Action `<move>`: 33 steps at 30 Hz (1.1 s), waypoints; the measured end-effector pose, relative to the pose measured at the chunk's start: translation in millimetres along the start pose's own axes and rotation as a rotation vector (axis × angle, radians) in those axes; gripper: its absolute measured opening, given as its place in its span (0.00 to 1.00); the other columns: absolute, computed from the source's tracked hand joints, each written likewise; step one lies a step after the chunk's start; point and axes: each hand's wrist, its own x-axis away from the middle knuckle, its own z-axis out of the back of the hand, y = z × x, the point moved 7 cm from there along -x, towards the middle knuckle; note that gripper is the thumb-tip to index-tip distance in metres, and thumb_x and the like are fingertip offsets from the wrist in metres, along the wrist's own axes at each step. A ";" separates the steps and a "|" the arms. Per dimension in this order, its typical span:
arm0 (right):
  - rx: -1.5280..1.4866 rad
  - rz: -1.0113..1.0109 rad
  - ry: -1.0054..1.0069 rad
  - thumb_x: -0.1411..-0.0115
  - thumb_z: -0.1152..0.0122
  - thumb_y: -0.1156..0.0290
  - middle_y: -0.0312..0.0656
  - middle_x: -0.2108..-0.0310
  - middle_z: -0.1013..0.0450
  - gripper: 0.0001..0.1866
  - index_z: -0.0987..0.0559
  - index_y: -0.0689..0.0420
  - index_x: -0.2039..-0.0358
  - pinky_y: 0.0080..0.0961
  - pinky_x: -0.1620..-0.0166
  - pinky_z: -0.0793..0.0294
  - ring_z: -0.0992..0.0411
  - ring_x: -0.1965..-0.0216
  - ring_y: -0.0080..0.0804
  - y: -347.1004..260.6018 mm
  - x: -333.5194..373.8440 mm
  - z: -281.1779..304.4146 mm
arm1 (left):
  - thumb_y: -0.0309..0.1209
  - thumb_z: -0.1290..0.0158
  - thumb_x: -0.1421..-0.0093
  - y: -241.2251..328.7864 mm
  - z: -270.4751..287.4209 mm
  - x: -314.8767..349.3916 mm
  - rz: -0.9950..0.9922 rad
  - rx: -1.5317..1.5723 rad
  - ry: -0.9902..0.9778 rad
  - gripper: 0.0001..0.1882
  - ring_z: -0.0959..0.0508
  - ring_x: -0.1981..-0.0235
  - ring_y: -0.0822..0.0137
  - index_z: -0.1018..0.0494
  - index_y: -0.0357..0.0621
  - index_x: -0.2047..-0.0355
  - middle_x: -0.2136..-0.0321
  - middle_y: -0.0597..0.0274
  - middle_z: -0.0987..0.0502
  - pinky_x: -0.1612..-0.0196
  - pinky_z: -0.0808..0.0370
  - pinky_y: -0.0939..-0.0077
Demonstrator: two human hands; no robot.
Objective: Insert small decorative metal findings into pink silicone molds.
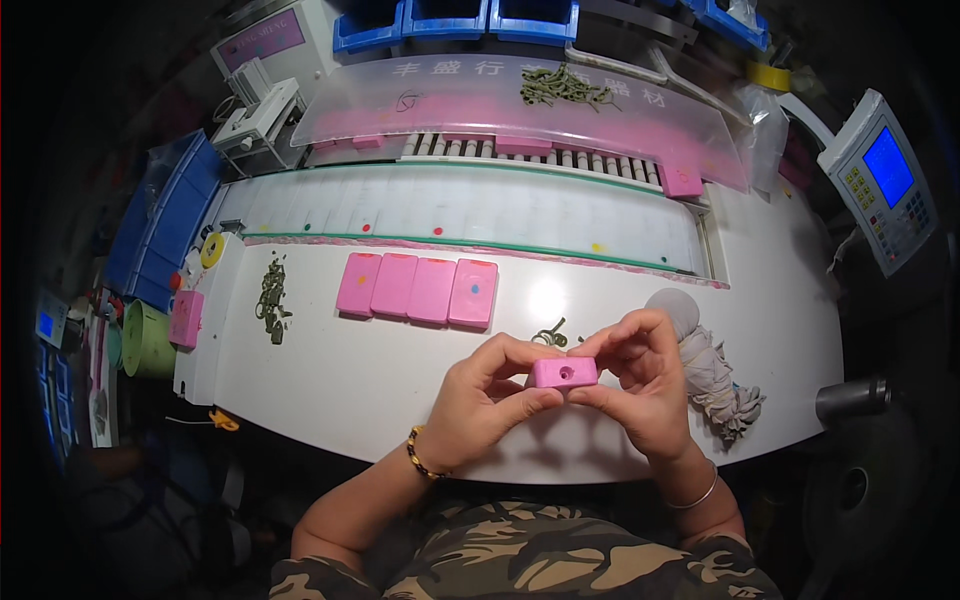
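Note:
A small pink block [566, 373] with a round hole in its near face is held above the white table [300, 380]. My left hand [488, 392] pinches its left end between thumb and fingers. At the right end, my right hand [643, 385] grips it with the thumb below and fingers above. Just beyond my hands lie a few dark green curled strips [549, 334]. Further left, several pink rectangular blocks [416, 289] lie side by side in a row, one with a blue dot and one with a yellow dot. What is behind the held block is hidden.
Dark green scraps [271, 300] lie on the left. A crumpled grey cloth [715, 385] is right of my right hand. Beyond the blocks runs a white conveyor belt [500, 205] with a green edge. A control panel [885, 180] stands at right, a blue bin [160, 220] at left.

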 end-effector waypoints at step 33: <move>0.989 0.288 -0.230 0.61 0.27 0.71 0.51 0.53 0.32 0.39 0.34 0.63 0.46 0.40 0.47 0.34 0.35 0.50 0.51 25.7 -83.8 -60.1 | 0.39 0.39 0.43 62.5 151.6 -76.6 -0.354 -1.157 0.651 0.21 0.24 0.60 0.63 0.27 0.35 0.56 0.59 0.57 0.25 0.57 0.26 0.68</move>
